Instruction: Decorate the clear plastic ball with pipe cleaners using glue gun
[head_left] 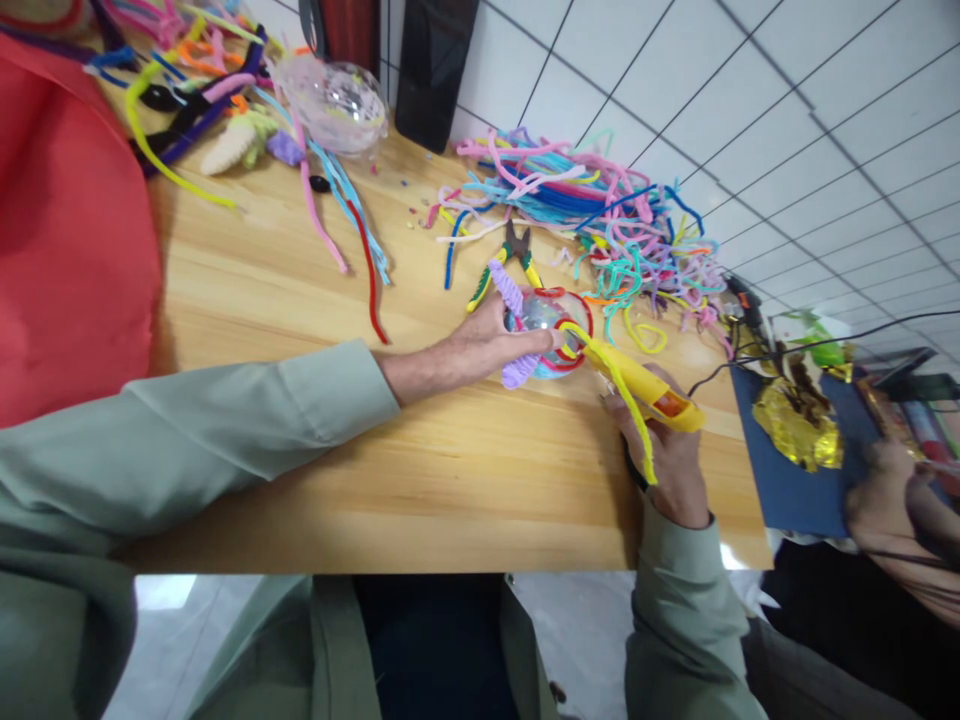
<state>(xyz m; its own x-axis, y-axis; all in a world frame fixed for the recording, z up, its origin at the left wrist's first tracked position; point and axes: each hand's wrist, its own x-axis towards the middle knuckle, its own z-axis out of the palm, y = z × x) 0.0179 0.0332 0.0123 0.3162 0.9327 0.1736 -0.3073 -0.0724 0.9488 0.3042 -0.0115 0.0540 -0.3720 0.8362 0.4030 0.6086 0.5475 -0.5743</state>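
My left hand [491,345] is closed around a clear plastic ball [541,312] trimmed with red and lilac pipe cleaners. In my right hand [675,470] is a yellow glue gun [637,378], its nozzle pointing left at the ball's right side. A yellow pipe cleaner [636,425] runs from the ball, along the front of the glue gun, and hangs down toward my right wrist. Whether the nozzle touches the ball I cannot tell. Just behind the ball lie green-and-yellow pliers [516,245], jaws pointing away from me.
A heap of mixed pipe cleaners [555,185] lies along the tiled wall. At the back left are more pipe cleaners, a clear plastic container [334,105] and a black phone-like slab [435,70]. Red sheet [71,240] covers the left side. Another person's hand [885,490] is at far right.
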